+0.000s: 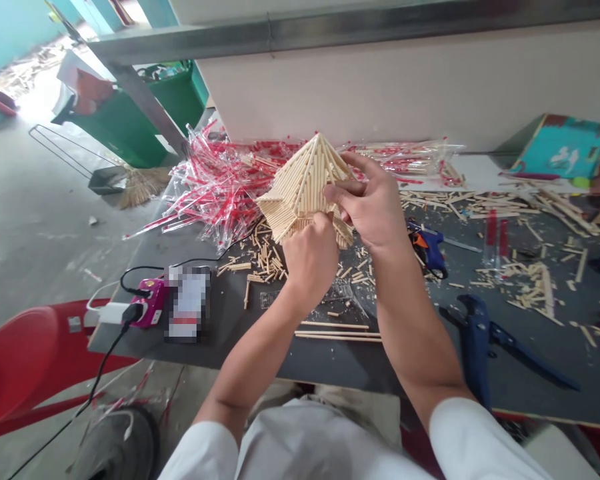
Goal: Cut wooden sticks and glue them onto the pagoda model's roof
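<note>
A model house roof (307, 177) made of thin wooden sticks, peaked at the top with flared lower eaves, is held up over the table. My left hand (313, 257) is closed at its lower front edge, the fingertips partly hidden by the fist. My right hand (373, 200) grips the right slope, thumb and index finger pressed near the stick surface; whether a small stick is pinched there I cannot tell. Below lie short cut stick pieces (267, 260). Several long sticks (337, 335) rest near the table's front edge.
Plastic wrappers with red ends (220, 180) pile up at the back left. A phone (187, 303) and a pink power adapter (153, 301) with cords sit at left. On the right are a blue glue gun (433, 250), a blue cutter (477, 340) and stick scraps (540, 287).
</note>
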{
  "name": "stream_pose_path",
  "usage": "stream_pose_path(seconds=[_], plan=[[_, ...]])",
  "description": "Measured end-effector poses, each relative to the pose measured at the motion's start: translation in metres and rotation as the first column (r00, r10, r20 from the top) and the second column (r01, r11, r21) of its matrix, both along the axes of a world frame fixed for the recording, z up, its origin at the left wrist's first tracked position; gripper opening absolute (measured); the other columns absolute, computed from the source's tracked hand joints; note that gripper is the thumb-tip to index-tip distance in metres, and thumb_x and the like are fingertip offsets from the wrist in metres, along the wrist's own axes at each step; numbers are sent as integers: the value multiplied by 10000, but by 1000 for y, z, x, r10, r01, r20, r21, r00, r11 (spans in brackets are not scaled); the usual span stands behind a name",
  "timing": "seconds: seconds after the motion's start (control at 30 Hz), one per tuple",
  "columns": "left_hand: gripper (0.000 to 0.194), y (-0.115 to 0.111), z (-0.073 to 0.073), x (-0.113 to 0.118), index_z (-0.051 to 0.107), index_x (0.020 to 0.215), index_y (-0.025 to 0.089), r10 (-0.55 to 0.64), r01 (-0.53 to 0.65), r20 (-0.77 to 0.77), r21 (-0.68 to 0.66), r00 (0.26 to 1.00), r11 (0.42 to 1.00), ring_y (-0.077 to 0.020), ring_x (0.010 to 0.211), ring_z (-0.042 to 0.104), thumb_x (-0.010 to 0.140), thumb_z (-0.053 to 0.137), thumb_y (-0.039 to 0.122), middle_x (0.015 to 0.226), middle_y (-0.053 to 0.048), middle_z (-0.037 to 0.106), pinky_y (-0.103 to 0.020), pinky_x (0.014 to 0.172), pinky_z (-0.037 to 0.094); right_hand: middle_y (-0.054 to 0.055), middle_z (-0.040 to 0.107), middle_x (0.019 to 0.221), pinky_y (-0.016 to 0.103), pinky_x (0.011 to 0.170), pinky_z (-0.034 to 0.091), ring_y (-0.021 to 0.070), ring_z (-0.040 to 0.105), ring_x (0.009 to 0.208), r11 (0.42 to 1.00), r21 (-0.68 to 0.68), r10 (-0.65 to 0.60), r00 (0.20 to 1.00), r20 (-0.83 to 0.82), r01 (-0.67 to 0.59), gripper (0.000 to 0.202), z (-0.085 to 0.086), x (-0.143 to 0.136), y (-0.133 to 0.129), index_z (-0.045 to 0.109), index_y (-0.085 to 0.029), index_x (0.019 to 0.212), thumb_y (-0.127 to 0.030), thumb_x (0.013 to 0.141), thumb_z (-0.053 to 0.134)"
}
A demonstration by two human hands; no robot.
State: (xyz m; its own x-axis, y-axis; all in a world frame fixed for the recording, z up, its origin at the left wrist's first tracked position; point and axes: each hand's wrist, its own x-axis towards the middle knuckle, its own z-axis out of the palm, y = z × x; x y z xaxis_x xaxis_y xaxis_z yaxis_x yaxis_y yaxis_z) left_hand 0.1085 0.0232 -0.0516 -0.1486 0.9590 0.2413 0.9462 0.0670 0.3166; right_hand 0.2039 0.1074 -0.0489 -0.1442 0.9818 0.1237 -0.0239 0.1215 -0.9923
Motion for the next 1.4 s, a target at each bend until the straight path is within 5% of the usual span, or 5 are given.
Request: stream_pose_path(seconds=[0.43,0.63,0.83,1.17,1.4], plan=[[352,2,-20,-2,609,877,184,-1,-43,370,110,929,993,-161,650,612,1103,390,343,747,-74,691,-310,622,337,27,723,877,324,451,497,127,548,530,1000,-8,24,1000,8,-24,664,-2,2,1,500,-280,1376,-492,823,801],[217,-3,-24,-6,581,962,198,-98,20,732,114,674,993,-114,692,651,1078,414,275,872,-41,732,-256,630,485,16,710,848,315,434,461,123,527,506,1000,8,22,999,26,-22,626,-2,2,1,501,-285,1346,-507,834,785],[147,-3,-25,-7,574,1012,189,-79,63,877,56,473,996,-110,703,644,1051,469,284,907,-61,684,-188,506,528,15,703,833,324,440,449,135,537,513,1000,4,0,1000,23,-1,641,-4,2,1,528,-288,1325,-517,798,810],[188,8,-20,-4,570,972,165,-83,223,990,107,-112,969,-77,685,591,1068,409,175,868,-43,626,-188,599,526,6,706,844,294,410,417,100,487,474,1000,-5,17,1000,-9,-17,705,-7,4,4,528,-286,1325,-522,747,855],[153,9,-24,-7,576,999,199,-59,213,996,70,-61,975,-69,612,482,1062,436,193,803,8,540,-187,561,410,-5,729,832,298,412,432,102,490,464,998,-60,1,998,-55,-4,711,-3,4,3,543,-297,1282,-544,707,881]])
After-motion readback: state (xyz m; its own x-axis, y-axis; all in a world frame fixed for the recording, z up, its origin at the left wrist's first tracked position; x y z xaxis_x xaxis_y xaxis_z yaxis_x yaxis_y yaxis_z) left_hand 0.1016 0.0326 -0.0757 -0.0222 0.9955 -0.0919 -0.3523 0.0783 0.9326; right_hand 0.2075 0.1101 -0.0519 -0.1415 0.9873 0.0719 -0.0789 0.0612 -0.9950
